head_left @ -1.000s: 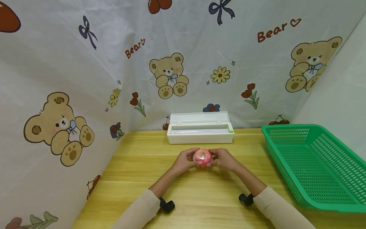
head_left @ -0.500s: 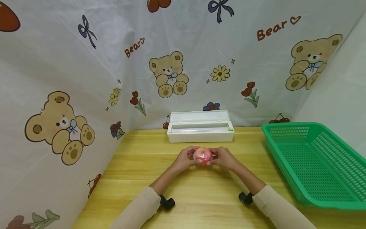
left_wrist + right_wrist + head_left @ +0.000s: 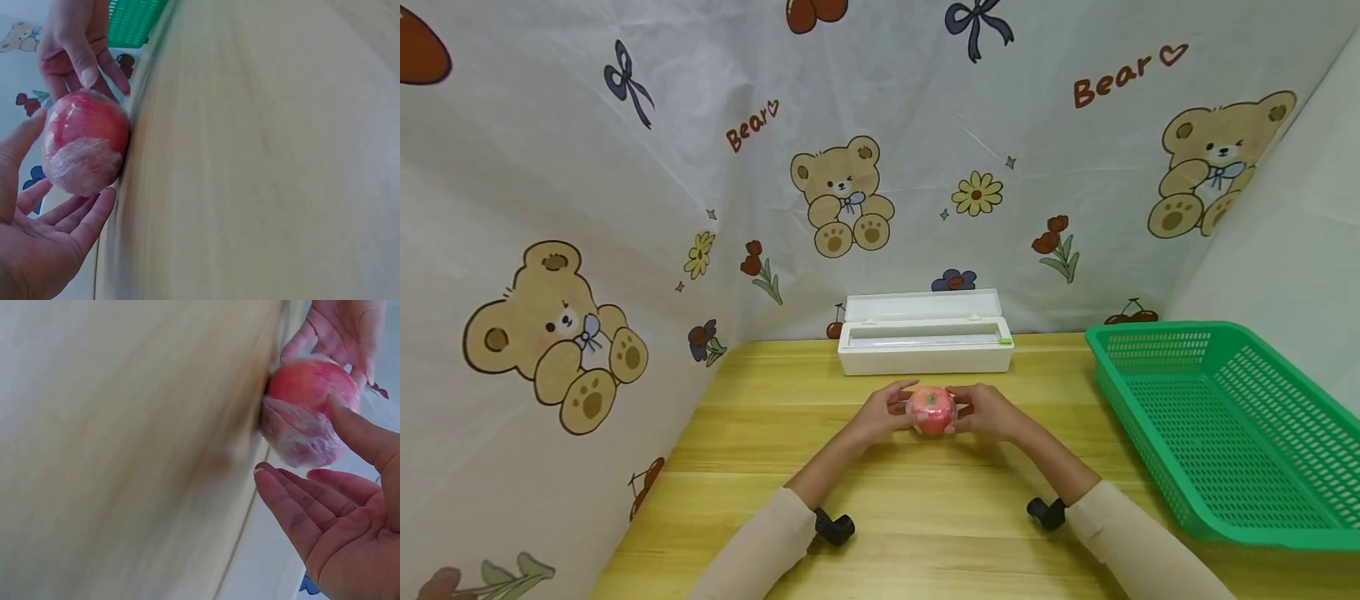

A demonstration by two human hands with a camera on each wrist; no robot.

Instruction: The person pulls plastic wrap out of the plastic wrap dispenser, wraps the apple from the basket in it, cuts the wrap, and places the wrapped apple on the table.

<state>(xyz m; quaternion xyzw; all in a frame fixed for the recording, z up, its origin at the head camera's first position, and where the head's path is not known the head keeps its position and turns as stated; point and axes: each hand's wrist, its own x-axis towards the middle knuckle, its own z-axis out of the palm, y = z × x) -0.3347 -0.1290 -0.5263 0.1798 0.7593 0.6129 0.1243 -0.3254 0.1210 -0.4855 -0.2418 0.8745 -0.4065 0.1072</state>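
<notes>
A red apple (image 3: 932,411) wrapped in clear plastic film sits stem-up on the wooden table, between the two hands. Bunched film shows on its sides in the wrist views, by the left hand (image 3: 44,237) and by the right hand (image 3: 350,519). On the apple's left side, the left hand (image 3: 880,414) has its fingers spread and relaxed; whether its tips touch is hard to tell. At the other side, the thumb of the right hand (image 3: 988,414) rests at the apple, while its loosely straight fingers lie a little off the film.
Behind the apple stands a long white box (image 3: 925,360), lid raised, with a roll of film inside and a small green piece at its right end. A green plastic basket (image 3: 1150,467) is at the right. Bear-patterned cloth (image 3: 910,108) hangs behind the table.
Both hands stay around the apple. The left hand has eased slightly away to the left, and its fingers look looser on the apple. The head view shifts a little.
</notes>
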